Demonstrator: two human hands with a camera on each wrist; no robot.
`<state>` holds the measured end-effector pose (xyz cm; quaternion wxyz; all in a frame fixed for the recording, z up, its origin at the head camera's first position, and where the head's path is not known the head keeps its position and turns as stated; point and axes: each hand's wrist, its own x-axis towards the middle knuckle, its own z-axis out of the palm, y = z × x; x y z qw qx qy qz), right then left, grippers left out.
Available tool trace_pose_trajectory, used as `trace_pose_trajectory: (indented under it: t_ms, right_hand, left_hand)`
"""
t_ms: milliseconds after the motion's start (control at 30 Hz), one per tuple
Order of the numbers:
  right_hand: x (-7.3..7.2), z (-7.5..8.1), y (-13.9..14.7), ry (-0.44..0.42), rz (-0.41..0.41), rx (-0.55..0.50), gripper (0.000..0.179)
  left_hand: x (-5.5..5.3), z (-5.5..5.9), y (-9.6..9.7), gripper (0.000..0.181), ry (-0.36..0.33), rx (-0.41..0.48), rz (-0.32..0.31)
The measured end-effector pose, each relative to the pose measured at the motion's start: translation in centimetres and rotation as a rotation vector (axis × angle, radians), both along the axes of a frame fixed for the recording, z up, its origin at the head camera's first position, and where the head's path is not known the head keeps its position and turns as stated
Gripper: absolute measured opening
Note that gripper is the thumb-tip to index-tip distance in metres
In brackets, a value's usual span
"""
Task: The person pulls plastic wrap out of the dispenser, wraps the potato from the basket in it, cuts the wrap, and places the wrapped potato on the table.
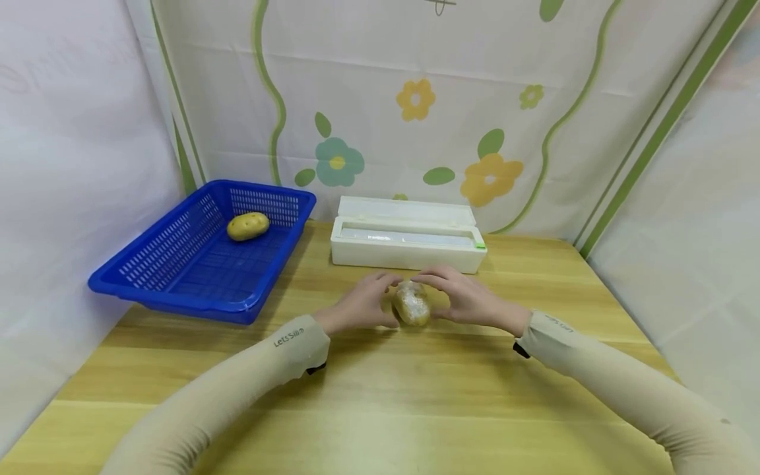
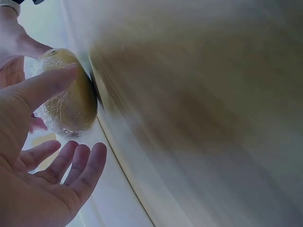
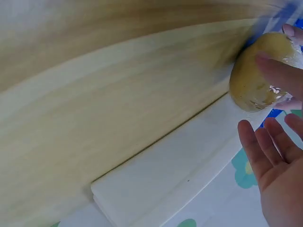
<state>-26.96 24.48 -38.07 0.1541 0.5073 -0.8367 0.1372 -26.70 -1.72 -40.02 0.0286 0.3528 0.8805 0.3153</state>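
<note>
A potato (image 1: 412, 305) in shiny clear cling film stands on the table between the two hands. My left hand (image 1: 369, 302) is at its left side, fingers spread and loosely bent. In the left wrist view the left thumb (image 2: 52, 85) overlaps the wrapped potato (image 2: 71, 106), while the other fingers are apart from it. On the opposite side is my right hand (image 1: 469, 298), its fingers relaxed and its index fingertip near the potato's top. The right wrist view has the right thumb (image 3: 281, 75) in front of the potato (image 3: 253, 80), the other fingers apart below.
Just behind the hands stands a white cling film box (image 1: 404, 256) with its lid raised and film inside. A blue plastic basket (image 1: 261, 290) at the left holds one potato (image 1: 248, 226). Flower-printed curtains (image 1: 380, 99) enclose the wooden table (image 1: 380, 409).
</note>
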Motion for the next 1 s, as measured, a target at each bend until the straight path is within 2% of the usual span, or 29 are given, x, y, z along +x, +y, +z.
trace_pose_trajectory:
  t_ms: [133, 267, 433, 567, 667, 767, 867, 1000]
  right_hand:
    - [-0.2, -0.3, -0.1, -0.047, -0.009, 0.029, 0.070]
    - [-0.3, -0.7, -0.1, -0.176, -0.038, 0.004, 0.064]
    - [-0.3, -0.8, 0.3, -0.435, -0.083, -0.093, 0.059]
    - [-0.5, -0.9, 0.8, -0.627, -0.115, -0.181, 0.049]
    - [-0.4, -0.7, 1.0, -0.737, -0.168, -0.209, 0.037]
    - [-0.1, -0.4, 0.8, -0.916, -0.200, -0.258, 0.031]
    - [0.2, -0.1, 0.5, -1.102, -0.220, -0.340, 0.034]
    - [0.5, 0.0, 0.2, -1.224, -0.260, -0.391, 0.039]
  left_hand:
    - [-0.1, -0.3, 0.5, 0.086, -0.001, 0.015, -0.005]
    - [-0.2, -0.6, 0.7, 0.081, -0.046, 0.048, 0.007]
    - [-0.4, -0.1, 0.6, 0.065, -0.130, 0.135, 0.006]
    - [-0.5, 0.6, 0.6, 0.055, -0.177, 0.163, -0.003]
    - [-0.5, 0.8, 0.7, 0.054, -0.211, 0.153, 0.026]
    - [-0.3, 0.9, 0.8, 0.053, -0.241, 0.142, 0.067]
    - [-0.2, 1.1, 1.1, 0.050, -0.264, 0.136, 0.089]
    - [-0.1, 0.9, 1.3, 0.046, -0.279, 0.083, 0.073]
